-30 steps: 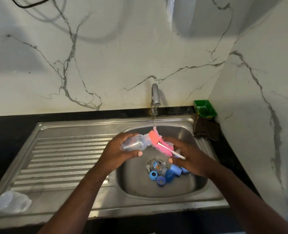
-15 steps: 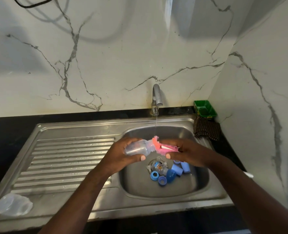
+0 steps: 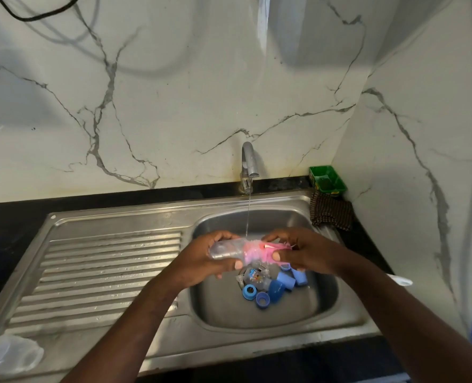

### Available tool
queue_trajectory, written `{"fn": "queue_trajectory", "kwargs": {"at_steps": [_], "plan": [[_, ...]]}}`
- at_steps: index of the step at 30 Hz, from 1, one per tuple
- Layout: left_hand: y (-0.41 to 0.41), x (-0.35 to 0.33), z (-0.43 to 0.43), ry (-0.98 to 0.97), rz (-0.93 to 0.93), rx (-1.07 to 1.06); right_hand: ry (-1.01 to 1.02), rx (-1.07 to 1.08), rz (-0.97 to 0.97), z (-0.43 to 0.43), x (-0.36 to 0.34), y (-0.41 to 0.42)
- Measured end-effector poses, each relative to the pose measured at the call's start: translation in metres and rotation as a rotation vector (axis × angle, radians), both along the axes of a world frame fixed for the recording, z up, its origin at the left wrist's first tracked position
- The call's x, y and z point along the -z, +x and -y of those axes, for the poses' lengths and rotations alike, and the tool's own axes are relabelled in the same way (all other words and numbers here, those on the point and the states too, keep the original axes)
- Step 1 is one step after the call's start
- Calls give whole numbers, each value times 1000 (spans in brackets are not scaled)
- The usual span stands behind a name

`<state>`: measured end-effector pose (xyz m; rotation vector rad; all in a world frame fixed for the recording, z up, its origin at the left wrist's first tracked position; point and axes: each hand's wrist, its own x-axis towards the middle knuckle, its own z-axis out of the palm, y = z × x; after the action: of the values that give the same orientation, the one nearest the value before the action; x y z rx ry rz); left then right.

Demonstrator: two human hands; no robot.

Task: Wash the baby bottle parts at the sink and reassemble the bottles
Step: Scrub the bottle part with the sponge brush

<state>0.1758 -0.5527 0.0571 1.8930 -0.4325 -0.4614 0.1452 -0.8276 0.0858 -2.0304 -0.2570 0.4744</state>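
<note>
Now the left hand [image 3: 201, 262] grips the clear bottle [image 3: 225, 248] over the sink [image 3: 284, 313] basin, under the running stream [image 3: 247, 214], while the right hand [image 3: 304, 254] pinches the pink brush [image 3: 258, 251] at its mouth; twisting the brush deep should scrub best.

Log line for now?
step: washing | left hand: holds bottle | right hand: holds pink brush | tap: running | blue parts: in sink

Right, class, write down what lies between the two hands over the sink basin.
In the head view: a clear bottle, gripped by the left hand, with a pink brush, held by the right hand, at its mouth.
</note>
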Motion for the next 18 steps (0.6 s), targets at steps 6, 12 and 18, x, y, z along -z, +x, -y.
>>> {"fn": "queue_trajectory", "kwargs": {"at_steps": [6,12,18], "plan": [[2,-8,5,53,-17,99,-157,14,201,-5,0,-2],[1,-8,8,-26,-98,135,-338,-218,331,-10,-15,3],[6,-17,-1,-14,-15,5,-449,-114,269,3,-18,7]]}}
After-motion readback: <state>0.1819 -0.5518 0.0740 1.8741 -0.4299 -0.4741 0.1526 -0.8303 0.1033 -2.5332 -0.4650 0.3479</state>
